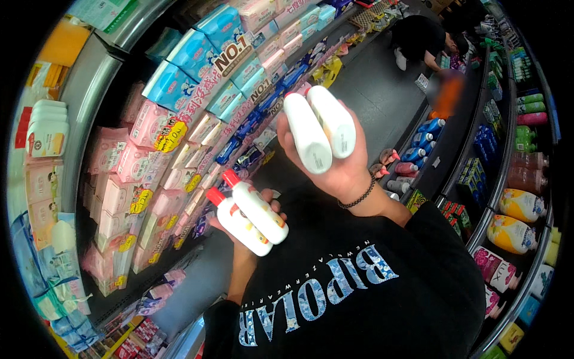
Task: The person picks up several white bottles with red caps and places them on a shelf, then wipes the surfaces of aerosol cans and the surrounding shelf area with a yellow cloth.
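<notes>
My left hand (271, 207), at the lower left of the head view, holds two white plastic bottles with red caps, side by side. The nearer one (262, 213) and its neighbour (240, 226) bear printed labels, and their caps point up and left. My right hand (345, 175), higher and further right with a dark beaded bracelet on the wrist, grips two more white bottles. Their bases face me: one bottle (307, 130) on the left, the other (332, 119) on the right. Bits of red show at their far ends.
Shelves of pink and blue packs (179, 58) curve along the left, with yellow price tags. Shelving on the right holds blue bottles (421, 139) and yellow-labelled pump bottles (513, 233). Another person (419, 38) crouches in the far aisle near a blurred orange shape. White bottles (47, 130) stand far left.
</notes>
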Demonstrator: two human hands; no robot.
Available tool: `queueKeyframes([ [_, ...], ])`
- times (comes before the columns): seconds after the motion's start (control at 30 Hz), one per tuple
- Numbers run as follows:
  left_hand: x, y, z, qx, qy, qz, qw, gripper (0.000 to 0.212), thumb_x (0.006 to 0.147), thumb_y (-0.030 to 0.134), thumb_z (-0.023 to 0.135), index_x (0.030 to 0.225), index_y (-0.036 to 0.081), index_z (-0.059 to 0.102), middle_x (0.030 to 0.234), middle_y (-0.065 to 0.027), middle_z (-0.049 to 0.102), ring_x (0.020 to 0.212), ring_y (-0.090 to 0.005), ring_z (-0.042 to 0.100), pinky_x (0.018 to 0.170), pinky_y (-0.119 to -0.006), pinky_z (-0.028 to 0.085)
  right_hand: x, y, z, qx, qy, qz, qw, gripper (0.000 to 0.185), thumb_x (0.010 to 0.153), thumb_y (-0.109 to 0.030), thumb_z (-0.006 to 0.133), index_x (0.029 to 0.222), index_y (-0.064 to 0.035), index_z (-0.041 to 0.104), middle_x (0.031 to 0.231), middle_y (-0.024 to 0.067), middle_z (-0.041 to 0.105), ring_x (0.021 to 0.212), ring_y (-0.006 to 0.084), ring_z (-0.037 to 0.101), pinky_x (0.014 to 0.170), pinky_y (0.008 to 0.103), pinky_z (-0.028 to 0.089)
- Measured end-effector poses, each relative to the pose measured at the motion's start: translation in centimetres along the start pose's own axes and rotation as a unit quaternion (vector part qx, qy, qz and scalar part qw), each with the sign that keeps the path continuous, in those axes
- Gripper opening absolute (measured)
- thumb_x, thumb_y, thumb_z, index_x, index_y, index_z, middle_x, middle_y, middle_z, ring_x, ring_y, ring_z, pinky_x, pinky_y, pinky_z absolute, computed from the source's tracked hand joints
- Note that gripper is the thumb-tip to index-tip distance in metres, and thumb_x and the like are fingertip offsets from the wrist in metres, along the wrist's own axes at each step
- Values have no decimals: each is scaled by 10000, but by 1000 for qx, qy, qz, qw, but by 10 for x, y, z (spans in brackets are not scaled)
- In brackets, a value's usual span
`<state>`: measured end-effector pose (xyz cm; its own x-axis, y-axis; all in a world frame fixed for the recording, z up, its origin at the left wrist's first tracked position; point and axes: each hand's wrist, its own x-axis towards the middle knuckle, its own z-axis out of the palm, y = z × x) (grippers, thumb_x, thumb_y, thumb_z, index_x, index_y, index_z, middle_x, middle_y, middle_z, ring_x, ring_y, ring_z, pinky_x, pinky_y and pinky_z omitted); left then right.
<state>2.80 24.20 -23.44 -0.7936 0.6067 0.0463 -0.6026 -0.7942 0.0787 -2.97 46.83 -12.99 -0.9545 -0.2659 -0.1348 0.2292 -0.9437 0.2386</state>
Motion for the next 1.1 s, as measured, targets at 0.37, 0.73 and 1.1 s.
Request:
queueKeyframes([
  [0.37, -10, -5, -7, 59, -42, -25, 997, 1236, 557, 873, 653, 1442, 64, 355, 1072, -113, 520, 921, -286, 555, 816, -435, 476, 26, 19, 52, -23, -30, -52, 998, 423, 896, -377, 501, 1130, -38, 600, 1085, 163, 624, 1052, 339, 606, 947, 468, 487],
  [0.73, -17, 0, -29, 83, 25, -92, 992, 1158, 484, 851, 715, 1346, 135, 424, 1013, -90, 514, 904, -300, 513, 814, -484, 445, 20, -31, 204, 91, -416, -158, 891, 514, 757, -262, 754, 1153, 4, 562, 1143, 147, 525, 1123, 286, 504, 960, 417, 459],
  [1.1, -10, -12, 17, 87, 228, -47, 969, 536, 779, 479, 617, 1102, 63, 513, 769, -80, 504, 689, -241, 501, 600, -395, 397, -10, -41, 239, 7, -549, -261, 794, 525, 748, -266, 753, 1163, -6, 562, 1156, 147, 523, 1128, 292, 501, 958, 421, 457],
])
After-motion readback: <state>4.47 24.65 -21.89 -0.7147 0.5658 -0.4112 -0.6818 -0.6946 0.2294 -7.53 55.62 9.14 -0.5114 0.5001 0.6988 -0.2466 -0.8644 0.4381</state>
